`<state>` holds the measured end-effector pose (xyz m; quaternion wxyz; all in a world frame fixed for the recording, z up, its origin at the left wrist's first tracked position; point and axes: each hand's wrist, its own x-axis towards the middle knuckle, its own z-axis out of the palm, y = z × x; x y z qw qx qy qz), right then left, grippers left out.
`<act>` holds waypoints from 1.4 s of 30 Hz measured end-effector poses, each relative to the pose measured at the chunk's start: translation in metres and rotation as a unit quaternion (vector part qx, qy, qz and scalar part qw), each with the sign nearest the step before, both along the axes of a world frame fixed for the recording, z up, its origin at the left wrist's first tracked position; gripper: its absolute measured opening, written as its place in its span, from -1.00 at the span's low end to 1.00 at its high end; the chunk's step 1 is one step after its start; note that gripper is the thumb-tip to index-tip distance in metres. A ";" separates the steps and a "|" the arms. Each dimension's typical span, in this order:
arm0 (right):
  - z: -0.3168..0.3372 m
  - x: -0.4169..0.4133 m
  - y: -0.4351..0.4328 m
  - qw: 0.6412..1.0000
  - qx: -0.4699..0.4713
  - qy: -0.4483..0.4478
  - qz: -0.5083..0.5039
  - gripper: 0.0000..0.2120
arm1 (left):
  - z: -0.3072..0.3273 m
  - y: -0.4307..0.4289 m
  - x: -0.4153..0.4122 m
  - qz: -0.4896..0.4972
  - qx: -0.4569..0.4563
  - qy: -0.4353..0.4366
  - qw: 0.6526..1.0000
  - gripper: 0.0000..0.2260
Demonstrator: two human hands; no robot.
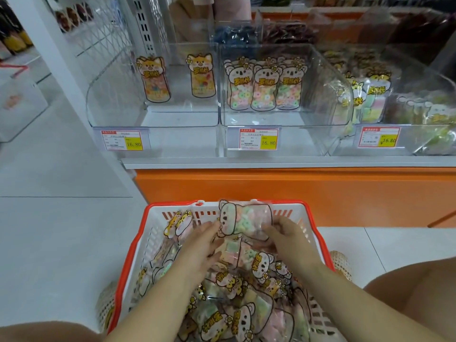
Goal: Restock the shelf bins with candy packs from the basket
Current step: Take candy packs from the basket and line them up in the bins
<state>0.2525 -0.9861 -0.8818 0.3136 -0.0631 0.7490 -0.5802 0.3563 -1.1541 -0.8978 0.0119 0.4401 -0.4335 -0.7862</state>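
Observation:
A red-and-white basket (138,240) full of animal-shaped candy packs sits on the floor in front of me. Over its far end a koala candy pack (243,219) with pastel rings lies sideways, held between both hands. My right hand (283,236) grips its right end. My left hand (204,245) touches its left end with fingers extended. On the shelf above, the left clear bin (118,95) holds two fox packs, and the middle bin (328,95) holds three koala packs (265,87) standing upright.
A third bin (404,134) at the right holds several mixed packs. Yellow price tags (259,139) line the bin fronts. An orange shelf base (271,191) stands just behind the basket. My knees frame the basket at the bottom corners, with white floor tiles to the left.

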 end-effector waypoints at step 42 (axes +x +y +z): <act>-0.004 -0.043 -0.015 0.916 0.194 0.347 0.049 -0.84 | 0.011 -0.042 0.022 -0.077 -0.360 -0.097 0.925 -0.58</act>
